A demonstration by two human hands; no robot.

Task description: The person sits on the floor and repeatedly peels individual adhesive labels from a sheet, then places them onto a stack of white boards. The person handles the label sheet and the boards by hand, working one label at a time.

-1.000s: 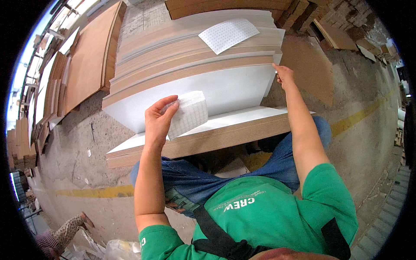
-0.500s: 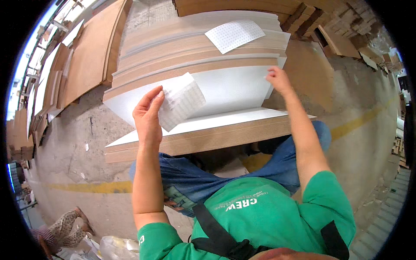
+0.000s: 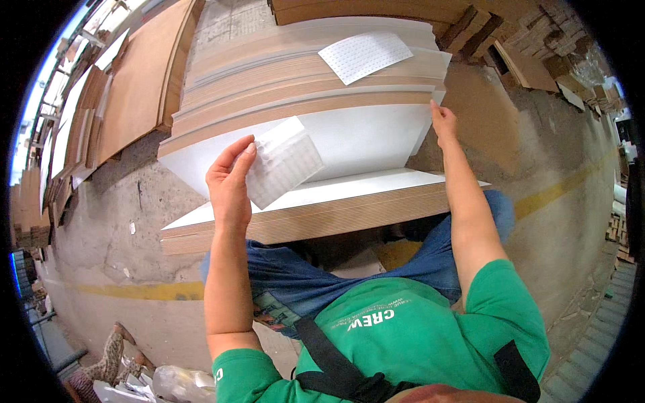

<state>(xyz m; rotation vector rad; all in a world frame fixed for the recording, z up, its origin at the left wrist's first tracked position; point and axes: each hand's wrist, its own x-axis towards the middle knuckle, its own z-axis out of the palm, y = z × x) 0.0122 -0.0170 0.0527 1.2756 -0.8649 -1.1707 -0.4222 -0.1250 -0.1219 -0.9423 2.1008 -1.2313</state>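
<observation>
My left hand (image 3: 230,176) pinches a thin, whitish, partly see-through sheet (image 3: 287,161) by its left edge, between thumb and fingers. The sheet hangs tilted over a stack of cardboard panels (image 3: 322,218) with a white top face. My right hand (image 3: 443,125) is at the right edge of a leaning white-faced panel (image 3: 363,131), thumb and fingertips closed near its upper right corner. Whether anything small is between those fingertips is too fine to tell. Beyond the panel, a white sheet with rows of small marks (image 3: 366,57) lies on further layered panels (image 3: 295,74).
Large brown cardboard sheets (image 3: 144,67) lean at the left. More cardboard (image 3: 363,10) lies at the far side, and a flat brown piece (image 3: 480,114) is on the floor to the right. A yellow line (image 3: 154,291) crosses the concrete. Clear plastic bags (image 3: 181,384) sit at lower left, beside another person's legs.
My right hand has shifted right, from in front of the white panel to its right edge, and its fingers now point up. My left hand stays nearly in place, its sheet turned slightly.
</observation>
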